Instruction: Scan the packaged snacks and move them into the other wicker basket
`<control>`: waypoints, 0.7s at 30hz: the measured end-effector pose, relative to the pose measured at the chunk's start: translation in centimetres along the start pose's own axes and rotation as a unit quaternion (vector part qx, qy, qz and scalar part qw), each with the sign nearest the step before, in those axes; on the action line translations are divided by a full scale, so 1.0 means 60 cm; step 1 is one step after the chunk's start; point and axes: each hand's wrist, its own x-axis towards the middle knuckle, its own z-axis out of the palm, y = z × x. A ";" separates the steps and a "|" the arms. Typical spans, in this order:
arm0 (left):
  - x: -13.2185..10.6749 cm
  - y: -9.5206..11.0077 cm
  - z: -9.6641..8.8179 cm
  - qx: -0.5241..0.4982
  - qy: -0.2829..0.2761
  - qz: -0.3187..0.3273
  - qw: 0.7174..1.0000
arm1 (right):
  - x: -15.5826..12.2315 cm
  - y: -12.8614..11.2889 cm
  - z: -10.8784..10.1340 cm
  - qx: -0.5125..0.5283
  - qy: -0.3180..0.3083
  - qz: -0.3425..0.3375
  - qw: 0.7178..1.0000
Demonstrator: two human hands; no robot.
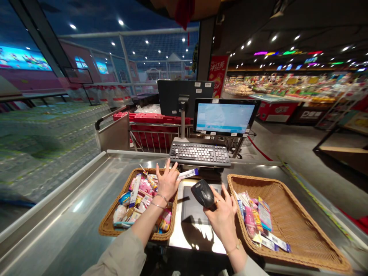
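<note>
My left hand (167, 184) is over the right side of the left wicker basket (102, 225). It holds a narrow white packet with a dark blue end (188, 173) by one tip, the other fingers raised and apart. The packet sticks out to the right, towards the scanner. A black handheld barcode scanner (202, 193) is in my right hand (222, 212), its head turned up and to the left; its handle is mostly hidden. Mixed small sweets and packets (143, 188) fill the left basket. Several packets (254, 218) lie at the left side of the right wicker basket (299, 214).
Behind the baskets stand a black keyboard (199, 152) and a lit monitor (225, 117). A grey pad on a bright white surface (175, 239) lies between the baskets. The metal counter (71, 214) stretches left, with stacked bottle packs (51, 130) beyond. A shopping trolley (155, 136) stands behind.
</note>
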 end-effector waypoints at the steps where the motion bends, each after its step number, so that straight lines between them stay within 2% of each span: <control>1: 0.001 0.000 0.000 -0.001 -0.001 -0.001 1.000 | 0.000 0.001 0.000 0.000 -0.002 0.001 1.000; 10: 0.005 -0.001 0.007 -0.005 0.000 0.000 1.000 | 0.002 0.005 -0.005 -0.001 -0.006 0.001 1.000; 21: 0.009 0.013 0.013 -0.016 0.045 0.015 0.999 | -0.003 0.018 -0.007 -0.005 0.021 0.025 0.999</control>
